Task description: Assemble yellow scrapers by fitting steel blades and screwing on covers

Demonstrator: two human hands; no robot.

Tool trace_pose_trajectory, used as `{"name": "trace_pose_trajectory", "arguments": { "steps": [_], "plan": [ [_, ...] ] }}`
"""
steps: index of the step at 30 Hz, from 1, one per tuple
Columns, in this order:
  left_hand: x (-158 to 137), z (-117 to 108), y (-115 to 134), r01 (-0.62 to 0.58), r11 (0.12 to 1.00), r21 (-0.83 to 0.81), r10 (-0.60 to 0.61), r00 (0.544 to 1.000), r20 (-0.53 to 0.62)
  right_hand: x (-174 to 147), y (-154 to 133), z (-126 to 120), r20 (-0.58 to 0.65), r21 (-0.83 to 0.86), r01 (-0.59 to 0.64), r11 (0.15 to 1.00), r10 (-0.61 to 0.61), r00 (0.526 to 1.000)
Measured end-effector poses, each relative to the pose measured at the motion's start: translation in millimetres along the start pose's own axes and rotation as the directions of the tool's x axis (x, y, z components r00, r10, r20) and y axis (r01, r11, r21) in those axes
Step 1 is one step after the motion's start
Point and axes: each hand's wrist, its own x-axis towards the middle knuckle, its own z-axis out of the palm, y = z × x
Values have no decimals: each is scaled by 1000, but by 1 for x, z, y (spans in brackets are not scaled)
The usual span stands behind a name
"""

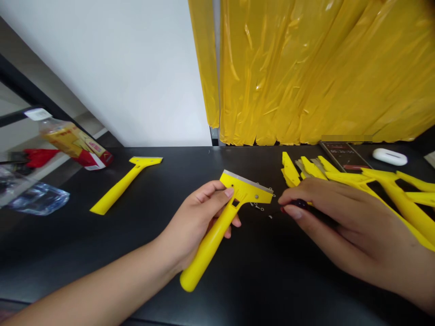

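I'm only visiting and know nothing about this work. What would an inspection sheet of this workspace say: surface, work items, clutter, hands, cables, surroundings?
Surface: dark tabletop.
Work items: yellow scraper held up, metal strip along its head; second scraper lying to the left; several yellow scraper pieces heaped at right; small metal fasteners loose on the table.
Clutter: drink bottle, phone-like device, white case.
Hands: left hand grips the yellow scraper near its head; right hand pinches a small dark tool, mostly hidden.
Cables: nothing seen.
Surroundings: white panel and yellow plastic sheeting behind.
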Motion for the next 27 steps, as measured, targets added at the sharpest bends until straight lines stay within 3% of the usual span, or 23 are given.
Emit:
{"name": "trace_pose_trajectory", "arguments": {
  "steps": [21,24,27],
  "plan": [
    [1,1,1,13,999,40,-14,1000,10,-1,0,-4,-27,-31,-18,999,17,999],
    [2,-1,-1,31,999,39,-31,999,9,-5,-2,-7,-66,-13,-74,997,73,995],
    [4,-2,-2,80,995,54,-82,996,41,-15,-4,-7,-175,28,-199,980,201,964]
  ]
}}
